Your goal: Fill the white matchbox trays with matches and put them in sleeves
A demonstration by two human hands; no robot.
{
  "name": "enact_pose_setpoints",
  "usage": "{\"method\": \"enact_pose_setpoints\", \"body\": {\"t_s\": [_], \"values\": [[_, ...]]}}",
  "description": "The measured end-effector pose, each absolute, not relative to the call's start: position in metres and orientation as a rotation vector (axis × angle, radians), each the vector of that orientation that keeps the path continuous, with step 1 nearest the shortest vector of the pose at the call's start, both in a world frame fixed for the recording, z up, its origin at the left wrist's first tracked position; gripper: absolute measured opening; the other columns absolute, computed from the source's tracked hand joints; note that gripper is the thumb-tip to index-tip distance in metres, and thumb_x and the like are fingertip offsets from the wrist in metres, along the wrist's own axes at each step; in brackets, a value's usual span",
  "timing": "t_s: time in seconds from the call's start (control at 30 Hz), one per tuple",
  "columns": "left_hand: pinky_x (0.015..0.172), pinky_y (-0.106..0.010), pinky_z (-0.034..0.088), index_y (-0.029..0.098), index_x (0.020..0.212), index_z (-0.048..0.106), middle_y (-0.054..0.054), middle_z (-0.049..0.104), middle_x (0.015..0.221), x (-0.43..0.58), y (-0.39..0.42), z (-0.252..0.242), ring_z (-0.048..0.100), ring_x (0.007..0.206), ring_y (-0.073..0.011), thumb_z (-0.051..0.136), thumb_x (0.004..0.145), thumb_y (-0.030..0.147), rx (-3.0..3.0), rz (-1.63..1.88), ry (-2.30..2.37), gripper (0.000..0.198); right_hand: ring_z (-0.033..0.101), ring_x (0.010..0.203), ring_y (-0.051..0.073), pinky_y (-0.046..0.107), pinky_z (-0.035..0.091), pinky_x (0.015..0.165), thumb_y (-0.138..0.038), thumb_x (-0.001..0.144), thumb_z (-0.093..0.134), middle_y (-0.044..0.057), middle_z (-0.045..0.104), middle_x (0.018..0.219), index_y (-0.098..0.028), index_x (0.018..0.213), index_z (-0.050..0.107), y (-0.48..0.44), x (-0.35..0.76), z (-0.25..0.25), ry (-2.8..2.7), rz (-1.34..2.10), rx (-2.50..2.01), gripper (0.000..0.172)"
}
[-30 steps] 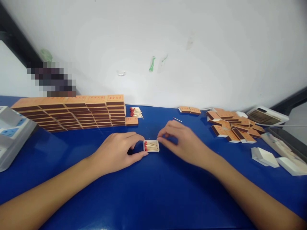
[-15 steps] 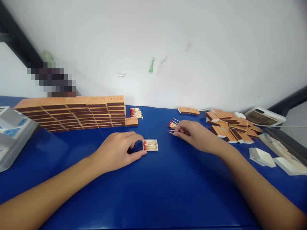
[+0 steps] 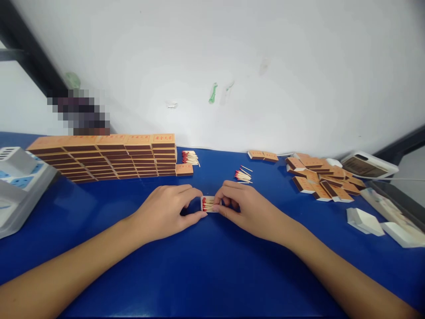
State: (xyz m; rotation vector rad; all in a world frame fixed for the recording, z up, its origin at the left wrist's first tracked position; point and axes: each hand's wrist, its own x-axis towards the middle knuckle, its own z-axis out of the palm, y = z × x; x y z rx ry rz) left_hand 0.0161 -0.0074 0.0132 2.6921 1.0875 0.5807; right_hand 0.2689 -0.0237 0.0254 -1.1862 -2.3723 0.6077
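Observation:
A small white matchbox tray with red-tipped matches in it lies on the blue table. My left hand grips the tray's left end between thumb and fingers. Over the tray's right end, my right hand has its thumb and fingertips pressed together at the matches; whether a match is between them is hidden. A loose pile of matches lies beyond my right hand, and another pile is near the wall, beside the stacked matchboxes.
Stacked matchboxes form a wall at left, with a single box at its end. Two boxes lie at the back. Heaped matchboxes, white trays and a white device are at right; a power strip is far left.
My right hand has moved left from the loose match pile to the tray. My left hand stays at the tray's left end. The view has shifted slightly.

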Motion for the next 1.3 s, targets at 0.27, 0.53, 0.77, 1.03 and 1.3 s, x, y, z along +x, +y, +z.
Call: {"method": "enact_pose_setpoints", "body": {"t_s": [0.27,0.53,0.77,1.03,1.3], "values": [[0.060,-0.027,0.041,0.023,0.111,0.073,0.003,0.067,0.080,0.018,-0.011,0.017,0.061,0.065,-0.0128,0.070,0.100,0.042,2.723,0.590,1.039,0.022,0.057,0.074,0.014,0.029,0.044,0.068,-0.023,0.103,0.067,0.000,0.061,0.088,-0.021,0.099,0.071,-0.024,0.262,0.025,-2.343,0.623,-1.147,0.006],[0.059,-0.026,0.041,0.024,0.115,0.073,0.003,0.065,0.079,0.016,-0.009,0.015,0.059,0.062,-0.0121,0.071,0.099,0.040,2.698,0.589,1.046,0.023,0.056,0.069,0.015,0.030,0.044,0.065,-0.029,0.102,0.064,0.000,0.063,0.082,-0.023,0.095,0.072,-0.012,0.283,0.030,-2.308,0.622,-1.252,0.012],[0.058,-0.026,0.039,0.024,0.115,0.074,0.004,0.063,0.076,0.015,-0.005,0.012,0.057,0.061,-0.0119,0.071,0.098,0.043,2.643,0.582,1.076,0.025,0.058,0.069,0.020,0.034,0.042,0.064,-0.036,0.097,0.063,0.003,0.066,0.079,-0.021,0.087,0.071,0.018,0.348,0.033,-2.273,0.357,-1.651,0.019],[0.059,-0.027,0.038,0.024,0.116,0.074,0.004,0.062,0.077,0.014,-0.005,0.013,0.057,0.063,-0.0129,0.070,0.098,0.043,2.628,0.554,1.100,0.027,0.057,0.069,0.019,0.033,0.042,0.064,-0.043,0.101,0.057,0.003,0.066,0.080,-0.022,0.087,0.064,0.019,0.343,0.026,-2.285,0.528,-1.655,0.026],[0.059,-0.027,0.038,0.024,0.117,0.074,0.004,0.062,0.077,0.014,-0.005,0.011,0.057,0.062,-0.0124,0.071,0.098,0.043,2.610,0.537,1.108,0.027,0.056,0.071,0.020,0.033,0.041,0.066,-0.039,0.102,0.055,0.003,0.064,0.082,-0.022,0.089,0.061,0.015,0.334,0.025,-2.299,0.507,-1.607,0.023]]}}
